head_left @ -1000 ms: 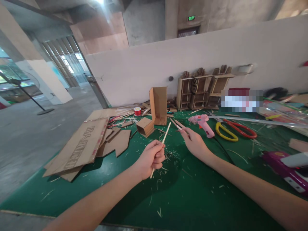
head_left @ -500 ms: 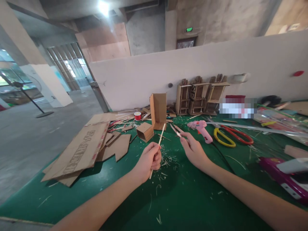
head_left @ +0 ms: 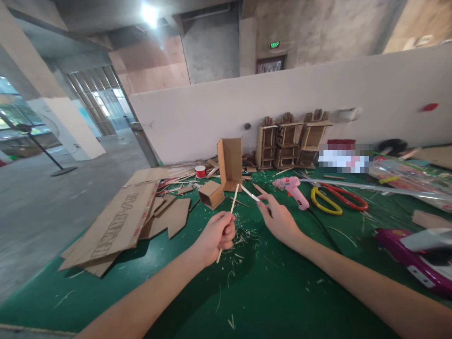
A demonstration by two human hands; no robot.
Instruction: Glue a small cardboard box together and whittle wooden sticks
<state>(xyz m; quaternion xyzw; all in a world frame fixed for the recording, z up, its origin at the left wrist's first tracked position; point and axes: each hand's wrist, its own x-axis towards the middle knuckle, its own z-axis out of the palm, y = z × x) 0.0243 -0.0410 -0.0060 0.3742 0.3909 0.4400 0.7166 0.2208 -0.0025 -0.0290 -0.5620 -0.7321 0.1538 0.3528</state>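
Observation:
My left hand (head_left: 221, 235) is closed around a thin pale wooden stick (head_left: 234, 200), which slants upward and away, its lower end poking out below the fist. In my right hand (head_left: 277, 216) is a slim, shiny knife (head_left: 250, 193), its blade pointing left. The blade tip is close to the stick's upper end; whether they touch I cannot tell. Fine wood shavings (head_left: 243, 234) lie on the green tabletop (head_left: 268, 292) below. Just beyond the stick are an open cardboard box piece (head_left: 210, 194) and an upright folded cardboard piece (head_left: 231, 160).
Flat cardboard sheets (head_left: 116, 226) lie at the left. To the right are a pink glue gun (head_left: 294, 190), scissors (head_left: 326, 202) with yellow and red handles, and a purple device (head_left: 406, 259). Cardboard shelf models (head_left: 289, 146) and a red spool (head_left: 200, 172) stand toward the white partition (head_left: 197, 117).
The knife has swung left and its tip is now close to the stick's upper end. My right hand has shifted slightly left. The left hand still grips the stick.

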